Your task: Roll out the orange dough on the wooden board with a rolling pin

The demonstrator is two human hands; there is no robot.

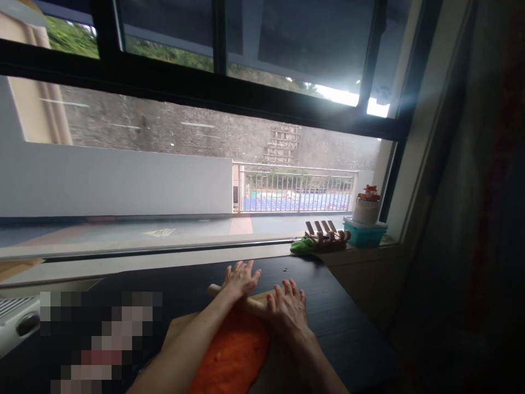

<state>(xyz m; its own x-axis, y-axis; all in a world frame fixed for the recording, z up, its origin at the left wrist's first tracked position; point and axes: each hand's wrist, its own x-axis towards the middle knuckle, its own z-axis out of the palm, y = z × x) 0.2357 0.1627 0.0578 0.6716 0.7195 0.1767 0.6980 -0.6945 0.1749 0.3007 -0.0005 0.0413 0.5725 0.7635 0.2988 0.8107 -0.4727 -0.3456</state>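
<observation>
Orange, dough-like oval sheet [237, 350] is flattened but uneven. Left hand [240, 280] and right hand [289, 306] rest open on pale wooden roller [255, 307].

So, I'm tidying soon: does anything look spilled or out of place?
Only tiny dark specks on the tabletop, beyond the right hand: they lie apart from the orange dough, like stray bits, though too small to identify.

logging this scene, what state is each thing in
Left hand, open, palm down over the rolling pin
Right hand, open, palm down over it
Rolling pin, lying crosswise under both hands
Orange sheet, spread flat on the board
Board, partly covered
Teal box, lid on
Jar, upright on the box
Window, open or shut unclear
</observation>
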